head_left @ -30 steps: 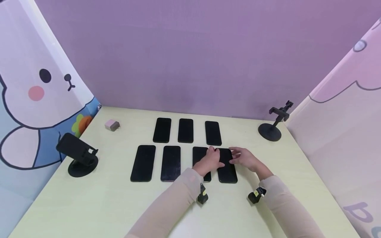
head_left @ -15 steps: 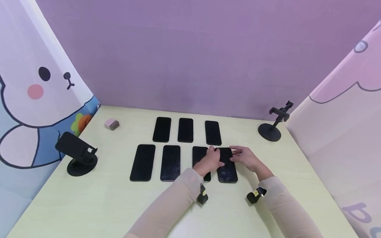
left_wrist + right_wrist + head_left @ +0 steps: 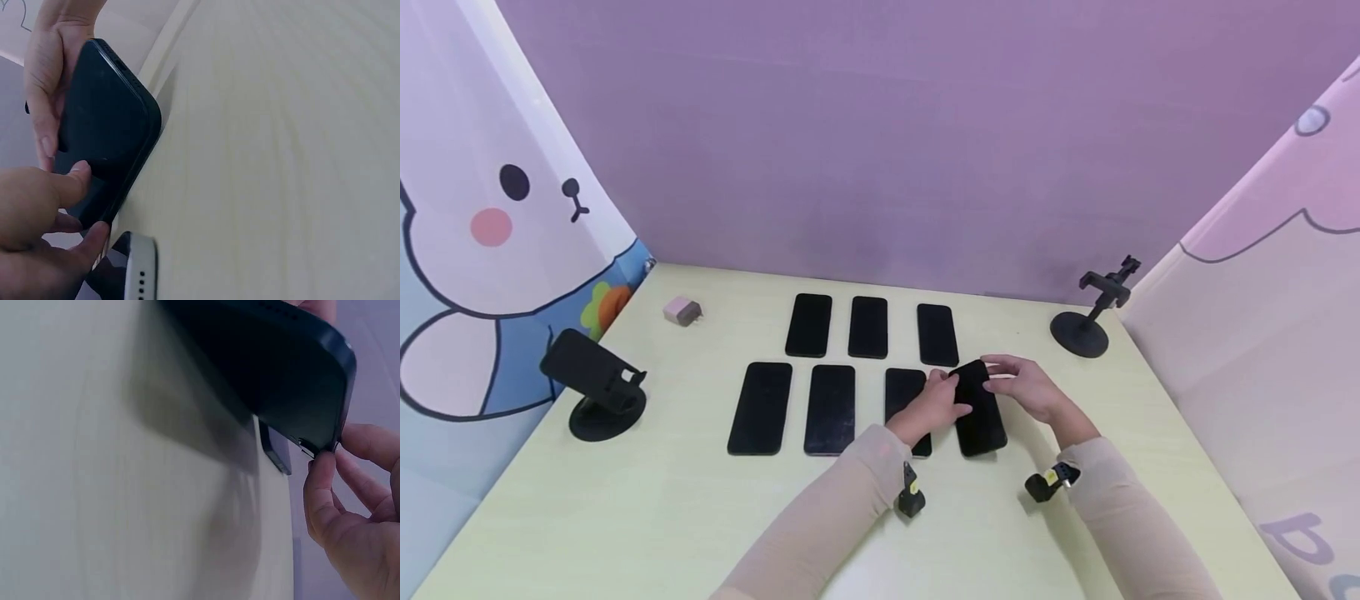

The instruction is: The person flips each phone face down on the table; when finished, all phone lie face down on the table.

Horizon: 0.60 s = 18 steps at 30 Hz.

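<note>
Both hands hold a black smartphone [image 3: 979, 417] on the right of the front row, tilted with its right side lifted in the head view. My right hand [image 3: 1030, 390] pinches its upper right corner; in the right wrist view the fingertips [image 3: 324, 464] grip that corner. On its left edge, my left hand [image 3: 931, 410] has one fingertip on the screen and others at the edge, as the left wrist view shows. Under my left wrist lies another smartphone [image 3: 901, 392], partly hidden. Its pale edge [image 3: 142, 269] shows in the left wrist view.
Two more phones, a left one [image 3: 760, 408] and a middle one [image 3: 830, 410], share the front row. Behind lie three phones [image 3: 808, 325]. Black phone stands flank them, one left [image 3: 606, 417] and one right [image 3: 1080, 333]. A small charger plug [image 3: 682, 312] sits back left.
The held phone has risen off its flat position and turned, its lower end shifting right. My right hand has moved slightly up and right with it; the left stays nearly in place.
</note>
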Each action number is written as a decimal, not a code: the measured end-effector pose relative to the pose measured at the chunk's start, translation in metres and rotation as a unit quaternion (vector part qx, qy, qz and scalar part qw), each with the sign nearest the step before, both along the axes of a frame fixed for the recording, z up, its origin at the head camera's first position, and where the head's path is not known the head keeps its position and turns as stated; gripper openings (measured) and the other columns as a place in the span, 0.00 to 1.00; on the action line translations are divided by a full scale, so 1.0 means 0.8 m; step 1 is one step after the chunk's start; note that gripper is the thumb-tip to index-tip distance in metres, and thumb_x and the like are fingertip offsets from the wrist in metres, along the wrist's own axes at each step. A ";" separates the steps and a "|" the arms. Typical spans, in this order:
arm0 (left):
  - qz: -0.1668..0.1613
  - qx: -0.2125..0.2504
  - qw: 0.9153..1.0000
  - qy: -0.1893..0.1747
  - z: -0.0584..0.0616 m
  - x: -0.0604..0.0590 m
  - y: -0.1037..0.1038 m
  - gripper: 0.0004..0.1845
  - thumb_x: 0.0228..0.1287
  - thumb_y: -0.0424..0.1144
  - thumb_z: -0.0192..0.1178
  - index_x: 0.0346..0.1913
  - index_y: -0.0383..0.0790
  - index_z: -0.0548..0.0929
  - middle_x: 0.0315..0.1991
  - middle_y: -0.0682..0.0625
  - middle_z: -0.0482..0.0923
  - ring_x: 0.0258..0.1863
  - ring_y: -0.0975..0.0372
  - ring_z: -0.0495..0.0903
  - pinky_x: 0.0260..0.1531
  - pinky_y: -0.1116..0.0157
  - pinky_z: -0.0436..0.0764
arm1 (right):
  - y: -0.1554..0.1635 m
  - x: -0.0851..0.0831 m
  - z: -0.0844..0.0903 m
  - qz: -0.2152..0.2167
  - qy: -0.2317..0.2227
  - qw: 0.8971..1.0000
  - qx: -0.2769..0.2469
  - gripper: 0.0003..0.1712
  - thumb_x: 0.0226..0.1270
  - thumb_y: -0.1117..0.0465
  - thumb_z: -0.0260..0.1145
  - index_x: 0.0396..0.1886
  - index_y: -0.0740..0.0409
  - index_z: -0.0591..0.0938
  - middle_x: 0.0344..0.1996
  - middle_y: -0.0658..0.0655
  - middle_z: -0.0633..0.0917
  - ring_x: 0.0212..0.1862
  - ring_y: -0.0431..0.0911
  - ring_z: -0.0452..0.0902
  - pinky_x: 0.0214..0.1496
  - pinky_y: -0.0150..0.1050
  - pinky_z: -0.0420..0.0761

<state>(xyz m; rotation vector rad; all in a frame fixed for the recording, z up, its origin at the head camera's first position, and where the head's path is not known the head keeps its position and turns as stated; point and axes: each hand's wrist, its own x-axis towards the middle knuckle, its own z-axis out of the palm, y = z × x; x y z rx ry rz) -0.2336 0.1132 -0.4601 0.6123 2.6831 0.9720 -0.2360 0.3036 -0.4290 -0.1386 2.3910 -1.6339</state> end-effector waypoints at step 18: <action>0.032 0.229 0.973 -0.027 -0.006 -0.003 0.000 0.29 0.69 0.38 0.61 0.69 0.33 0.68 0.57 0.39 0.71 0.47 0.55 0.72 0.50 0.63 0.72 | -0.005 0.000 0.005 0.030 -0.018 0.993 -0.113 0.29 0.71 0.75 0.55 0.69 0.79 0.59 0.59 0.74 0.68 0.50 0.43 0.77 0.53 0.39 0.78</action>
